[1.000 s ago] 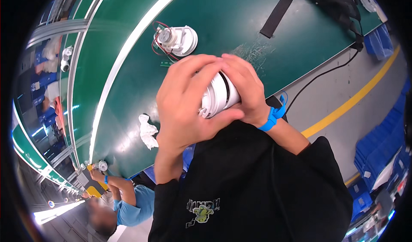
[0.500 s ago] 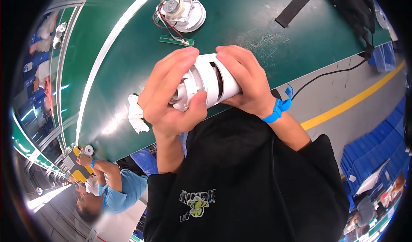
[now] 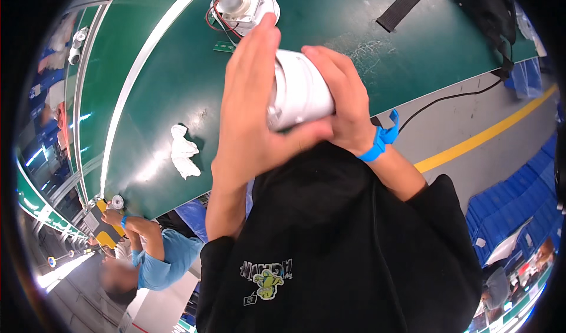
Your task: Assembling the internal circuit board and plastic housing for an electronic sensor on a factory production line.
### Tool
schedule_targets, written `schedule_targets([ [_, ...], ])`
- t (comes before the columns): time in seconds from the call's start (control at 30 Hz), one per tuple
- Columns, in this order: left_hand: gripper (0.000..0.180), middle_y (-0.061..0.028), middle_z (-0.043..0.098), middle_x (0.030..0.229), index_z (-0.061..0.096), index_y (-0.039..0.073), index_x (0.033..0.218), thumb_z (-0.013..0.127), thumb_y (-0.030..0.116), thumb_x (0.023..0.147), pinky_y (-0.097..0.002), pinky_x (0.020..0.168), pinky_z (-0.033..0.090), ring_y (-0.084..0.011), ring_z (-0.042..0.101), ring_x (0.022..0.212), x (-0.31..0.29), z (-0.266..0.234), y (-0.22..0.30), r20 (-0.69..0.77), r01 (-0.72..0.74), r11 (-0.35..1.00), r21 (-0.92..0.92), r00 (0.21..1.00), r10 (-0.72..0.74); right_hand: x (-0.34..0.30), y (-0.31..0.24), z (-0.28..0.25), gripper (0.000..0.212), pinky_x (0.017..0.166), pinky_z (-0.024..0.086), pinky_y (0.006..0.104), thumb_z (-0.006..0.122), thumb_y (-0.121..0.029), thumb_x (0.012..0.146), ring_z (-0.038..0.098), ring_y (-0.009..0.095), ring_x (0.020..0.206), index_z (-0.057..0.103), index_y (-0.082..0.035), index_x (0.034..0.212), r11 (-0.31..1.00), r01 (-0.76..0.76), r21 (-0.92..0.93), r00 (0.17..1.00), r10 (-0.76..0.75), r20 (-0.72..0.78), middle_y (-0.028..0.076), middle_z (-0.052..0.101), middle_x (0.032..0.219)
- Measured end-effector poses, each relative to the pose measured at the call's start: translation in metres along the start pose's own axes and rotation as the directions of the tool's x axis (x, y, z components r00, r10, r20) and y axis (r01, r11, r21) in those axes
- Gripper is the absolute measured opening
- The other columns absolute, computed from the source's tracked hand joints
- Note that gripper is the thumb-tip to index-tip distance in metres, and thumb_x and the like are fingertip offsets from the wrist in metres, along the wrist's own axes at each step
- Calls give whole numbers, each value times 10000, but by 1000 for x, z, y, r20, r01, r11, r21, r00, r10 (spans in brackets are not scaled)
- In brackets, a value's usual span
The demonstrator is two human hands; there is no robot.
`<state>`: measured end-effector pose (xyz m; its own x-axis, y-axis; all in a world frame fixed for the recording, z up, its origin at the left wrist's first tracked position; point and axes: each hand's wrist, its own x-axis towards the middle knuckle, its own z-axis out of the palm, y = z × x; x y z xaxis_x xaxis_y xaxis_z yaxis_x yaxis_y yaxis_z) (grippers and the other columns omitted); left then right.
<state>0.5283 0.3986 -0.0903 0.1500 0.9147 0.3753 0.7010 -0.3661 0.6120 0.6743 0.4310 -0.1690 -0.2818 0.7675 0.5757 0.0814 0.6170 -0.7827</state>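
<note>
A white plastic cylindrical housing (image 3: 306, 88) is held above the near part of the green table, in front of my chest. My right hand (image 3: 348, 100) wraps round its right end, with the fingers over the top. Against the left end lies the palm of my left hand (image 3: 250, 106), its fingers stretched upward and its thumb reaching along the housing's near side. That palm hides the left end of the housing. Beyond my hands, a white round assembly with a motor and red and black wires (image 3: 253, 8) sits on the table, beside a narrow green circuit board (image 3: 224, 46).
A crumpled white cloth or paper (image 3: 184, 150) lies on the green table (image 3: 159, 103), left of my hands. At the far right are a black strap (image 3: 407, 5) and a dark bag (image 3: 483, 14). Another person in a blue shirt (image 3: 171, 259) works at the lower left.
The housing has turned, so its dark slot no longer shows. My left hand's curled fingers have straightened, with its palm now flat against the housing's end. Both hands have moved slightly farther up.
</note>
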Motion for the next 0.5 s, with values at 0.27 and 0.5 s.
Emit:
schedule_targets([
  [0.27, 408, -177, 593, 1067, 512, -56, 1124, 657, 172, 817, -412, 876, 500, -317, 611, 1038, -31, 21, -27, -519, -11, 725, -688, 706, -482, 7, -35, -10, 928, 966, 425, 421, 839, -72, 489, 475, 393, 1155, 427, -5, 1318, 984, -117, 136, 958, 76, 277, 204, 476, 1272],
  [0.5, 491, -171, 584, 1149, 581, -20, 1142, 723, 251, 759, -391, 951, 428, -316, 543, 1153, -29, -18, -21, -278, 204, 943, -264, 920, -277, 2, -40, 30, 1091, 1025, 371, 388, 885, -185, 526, 445, 355, 1229, 270, 59, 1395, 820, -413, 396, 901, 305, 308, 231, 418, 1317],
])
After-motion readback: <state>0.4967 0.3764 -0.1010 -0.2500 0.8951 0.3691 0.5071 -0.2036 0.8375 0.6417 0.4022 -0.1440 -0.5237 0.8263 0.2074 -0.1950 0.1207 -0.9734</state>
